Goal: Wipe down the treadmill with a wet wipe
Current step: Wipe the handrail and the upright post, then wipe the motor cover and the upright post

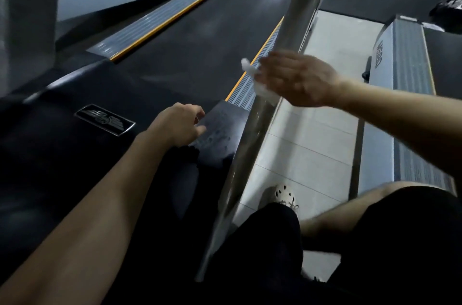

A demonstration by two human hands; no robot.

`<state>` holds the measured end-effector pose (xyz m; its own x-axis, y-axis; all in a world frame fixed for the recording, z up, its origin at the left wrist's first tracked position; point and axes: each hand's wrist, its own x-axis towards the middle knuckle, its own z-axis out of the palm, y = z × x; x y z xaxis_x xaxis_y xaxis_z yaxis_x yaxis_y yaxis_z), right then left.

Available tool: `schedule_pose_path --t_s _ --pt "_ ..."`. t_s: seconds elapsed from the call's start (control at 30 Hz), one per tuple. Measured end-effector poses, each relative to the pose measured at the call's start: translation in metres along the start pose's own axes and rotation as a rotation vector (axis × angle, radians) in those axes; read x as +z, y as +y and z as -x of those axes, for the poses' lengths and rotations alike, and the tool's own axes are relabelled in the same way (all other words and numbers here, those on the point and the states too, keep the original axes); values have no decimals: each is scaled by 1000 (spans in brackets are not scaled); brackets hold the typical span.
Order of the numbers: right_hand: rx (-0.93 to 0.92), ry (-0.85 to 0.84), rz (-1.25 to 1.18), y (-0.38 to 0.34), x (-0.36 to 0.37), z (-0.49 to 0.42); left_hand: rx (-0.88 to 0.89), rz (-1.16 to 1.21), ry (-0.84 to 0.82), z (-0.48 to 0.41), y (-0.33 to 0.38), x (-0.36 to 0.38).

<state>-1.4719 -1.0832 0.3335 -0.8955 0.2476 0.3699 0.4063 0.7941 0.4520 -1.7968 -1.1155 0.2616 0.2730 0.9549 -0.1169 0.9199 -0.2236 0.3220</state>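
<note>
Now our right hand (297, 79) presses a crumpled white wet wipe (261, 84) against the smooth, mirror-bright steel handrail (295, 29) of the treadmill (175, 74), fingers curled round tube and cloth together, though blur softens them. Our left hand (178, 124) lies below and left of it, fingers loosely curled, holding nothing, tips touching the glossy black motor cover (62, 154). Left of that hand sits a rectangular metal badge (105, 119). Between the hands runs a ribbed grey side rail (246, 92) edged in yellow, beside the matte black belt (200, 29). Under the right forearm lie pale floor tiles (312, 149).
</note>
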Motion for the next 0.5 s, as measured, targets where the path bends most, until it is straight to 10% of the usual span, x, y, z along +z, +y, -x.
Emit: schedule_pose_path --t_s 0.1,0.3,0.5 --pt "98 -174 -27 -53 12 -2 -13 -2 -17 4 -3 1" --pt "-386 -296 -377 -176 73 -1 -81 -54 -23 15 -20 -12" --pt "416 -323 -464 -152 90 -51 -172 -70 13 39 -49 -14"
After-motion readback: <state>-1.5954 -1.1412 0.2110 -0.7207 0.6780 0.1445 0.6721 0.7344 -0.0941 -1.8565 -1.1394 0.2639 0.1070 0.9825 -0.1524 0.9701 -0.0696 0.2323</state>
